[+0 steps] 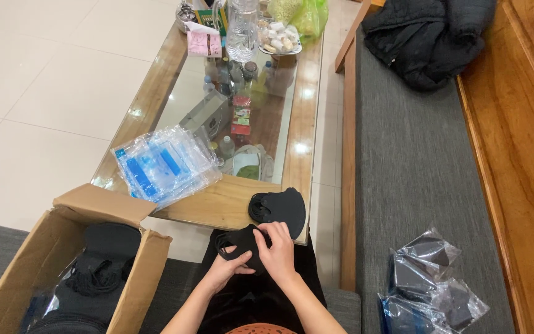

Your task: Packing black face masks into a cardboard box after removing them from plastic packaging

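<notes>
Head view, looking down over the lap. Item held: one black face mask [241,242], gripped over the lap just off the near edge of the counter [230,207]. The left hand [225,267] was closed under the mask's lower edge, fingers curled on the fabric. The right hand [277,247] was closed on the mask's right side, thumb and fingertips pinched on it.

On the counter, at its near right corner: a second black face mask [279,209], laid flat, partly overhanging the edge and just beyond the held one. At the near left corner: a loose stack of clear plastic sleeves with blue print [163,164], fanned and reaching over the left edge. At the far end: a clear water bottle [241,28], a pink tissue pack [203,42], a dish of small wrapped pieces [279,38] and a green plastic bag [309,15]. Bottles and boxes were seen through the glass top on a lower shelf.

Left of the lap: an open cardboard box [60,260], holding black masks bundled with their loops. Right: a grey bench cushion [421,185] in a wooden frame, with bagged black masks [431,281] lying at its near end and a black jacket [428,37] heaped at the far end.
</notes>
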